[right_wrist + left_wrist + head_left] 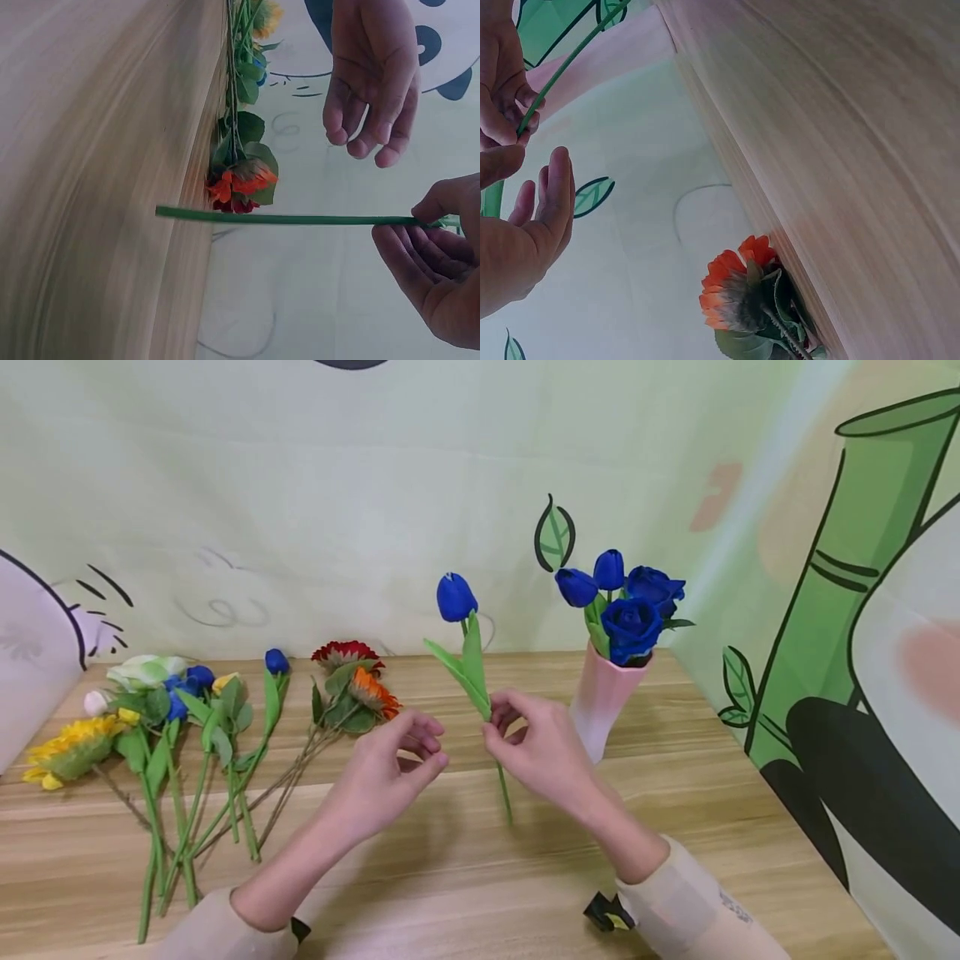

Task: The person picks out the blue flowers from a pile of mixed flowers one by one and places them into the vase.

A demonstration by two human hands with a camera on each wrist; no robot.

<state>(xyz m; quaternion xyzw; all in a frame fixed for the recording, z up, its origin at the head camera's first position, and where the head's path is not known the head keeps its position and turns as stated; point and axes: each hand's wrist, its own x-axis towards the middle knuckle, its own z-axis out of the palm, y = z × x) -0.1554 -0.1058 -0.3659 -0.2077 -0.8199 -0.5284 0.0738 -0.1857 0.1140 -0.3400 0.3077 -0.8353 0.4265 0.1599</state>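
Observation:
A blue tulip (pixel 457 597) with green leaves stands nearly upright in the air, its stem (pixel 285 219) pinched between the thumb and fingers of my right hand (pixel 546 747). The stem's lower end hangs free below that hand. To the left of the tulip, my left hand (pixel 393 770) hovers with loosely bent fingers and holds nothing; the right wrist view shows the same left hand (pixel 375 79) apart from the stem. Behind my right hand, a pink and white vase (pixel 611 697) holds blue tulips (pixel 576 587) and blue roses (pixel 632 628).
On the table's left lie a yellow sunflower (pixel 75 750), a white flower (pixel 146 670), another blue tulip (pixel 276 662) and several green stems. Red (pixel 348 653) and orange flowers (pixel 375 692) lie nearer the middle. A printed cloth backdrop (pixel 300 510) rises behind the wooden table (pixel 450 893).

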